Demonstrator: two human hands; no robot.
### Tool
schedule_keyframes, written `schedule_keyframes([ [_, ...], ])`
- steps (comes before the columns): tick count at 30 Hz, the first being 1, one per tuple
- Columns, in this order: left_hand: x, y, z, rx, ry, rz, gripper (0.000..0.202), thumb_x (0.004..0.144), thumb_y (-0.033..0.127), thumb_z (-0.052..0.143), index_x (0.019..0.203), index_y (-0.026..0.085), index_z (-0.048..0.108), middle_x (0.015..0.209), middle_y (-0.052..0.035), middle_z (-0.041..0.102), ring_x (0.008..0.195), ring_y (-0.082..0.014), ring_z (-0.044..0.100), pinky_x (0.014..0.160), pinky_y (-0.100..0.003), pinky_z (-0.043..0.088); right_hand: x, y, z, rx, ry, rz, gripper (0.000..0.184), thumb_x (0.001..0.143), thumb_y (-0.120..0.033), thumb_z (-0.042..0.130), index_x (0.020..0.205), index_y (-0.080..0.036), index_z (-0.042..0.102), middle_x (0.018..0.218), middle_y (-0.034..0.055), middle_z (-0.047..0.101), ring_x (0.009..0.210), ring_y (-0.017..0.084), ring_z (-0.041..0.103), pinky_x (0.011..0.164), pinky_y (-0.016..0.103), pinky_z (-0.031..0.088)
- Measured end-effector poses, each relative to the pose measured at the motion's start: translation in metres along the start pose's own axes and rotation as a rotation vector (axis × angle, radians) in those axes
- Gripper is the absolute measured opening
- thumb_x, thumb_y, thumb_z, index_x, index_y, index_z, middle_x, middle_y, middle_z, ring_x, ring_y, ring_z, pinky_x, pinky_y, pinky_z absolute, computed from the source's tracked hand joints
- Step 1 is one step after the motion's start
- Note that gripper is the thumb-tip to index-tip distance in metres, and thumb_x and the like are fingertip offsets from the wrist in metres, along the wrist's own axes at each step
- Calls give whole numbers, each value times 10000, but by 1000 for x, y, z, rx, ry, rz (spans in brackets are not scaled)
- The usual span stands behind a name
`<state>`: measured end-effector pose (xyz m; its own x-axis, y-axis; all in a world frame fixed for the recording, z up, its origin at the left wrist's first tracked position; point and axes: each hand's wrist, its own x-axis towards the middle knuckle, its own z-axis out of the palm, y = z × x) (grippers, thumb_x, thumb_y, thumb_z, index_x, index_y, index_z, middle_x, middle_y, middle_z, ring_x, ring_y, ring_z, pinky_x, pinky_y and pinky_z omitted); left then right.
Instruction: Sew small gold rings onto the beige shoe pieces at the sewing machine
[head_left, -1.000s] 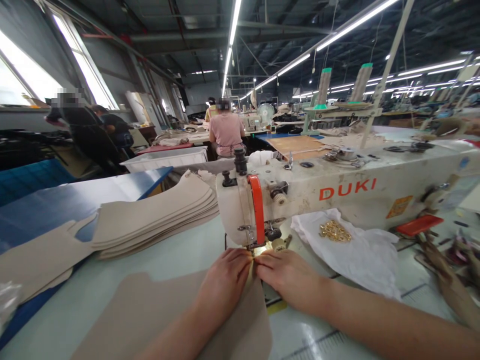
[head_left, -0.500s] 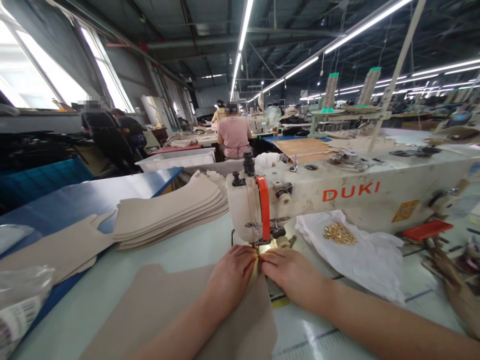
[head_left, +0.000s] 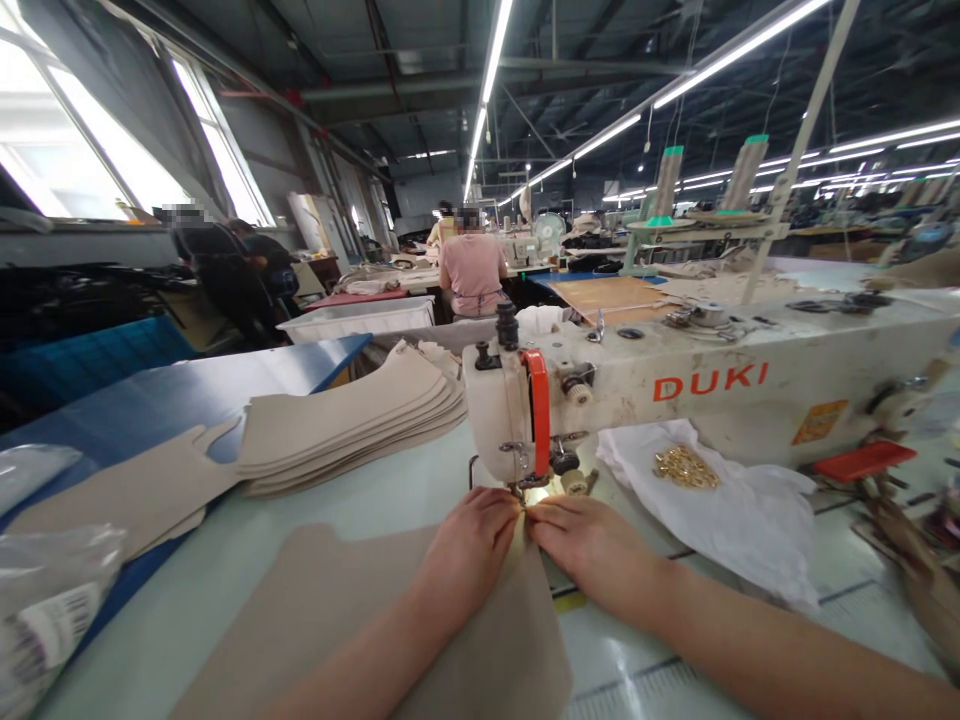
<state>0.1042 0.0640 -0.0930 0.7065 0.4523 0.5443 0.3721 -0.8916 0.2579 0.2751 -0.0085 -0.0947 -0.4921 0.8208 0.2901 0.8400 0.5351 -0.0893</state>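
A beige fabric panel [head_left: 352,590] lies flat on the table and runs up to the needle of the white sewing machine [head_left: 630,375]. Close to the needle, my left hand [head_left: 472,540] presses on the panel's edge with its fingers closed together. My right hand [head_left: 581,535] meets it from the other side, fingers pinched at that same edge by the presser foot. The fingertips almost touch and cover the spot beneath the needle. What exactly lies between the right fingers is mostly hidden. A small lamp lights the needle area.
A stack of beige panels [head_left: 352,425] stands behind on the left, beside loose panels [head_left: 127,490]. Gold metal rings [head_left: 685,467] lie on a white cloth [head_left: 750,535] under the machine arm. A plastic bag [head_left: 60,610] sits at left. Co-workers are farther back.
The whole view has shifted slightly, so things appear a little farther right. Both hands stay at the needle on the fabric panel, with hardly any change in their grip.
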Motion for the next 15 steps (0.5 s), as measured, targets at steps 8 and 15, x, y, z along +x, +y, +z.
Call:
schedule_keyframes([
  [8, -5, 11, -10, 46, -67, -16, 222, 888, 136, 467, 970, 159, 673, 975, -71, 714, 951, -197, 638, 885, -353, 544, -6, -2, -7, 45, 27, -83, 111, 887, -148, 571, 992, -141, 608, 1033, 54, 660, 1030, 167, 570, 970, 294, 435],
  [15, -14, 12, -14, 147, -200, -65, 312, 919, 188, 405, 1116, 152, 643, 1174, -89, 668, 1109, -190, 608, 994, -349, 484, -5, -2, -12, 38, -24, -115, 100, 909, -160, 537, 970, -141, 613, 1026, 57, 654, 1028, 174, 572, 960, 286, 432],
])
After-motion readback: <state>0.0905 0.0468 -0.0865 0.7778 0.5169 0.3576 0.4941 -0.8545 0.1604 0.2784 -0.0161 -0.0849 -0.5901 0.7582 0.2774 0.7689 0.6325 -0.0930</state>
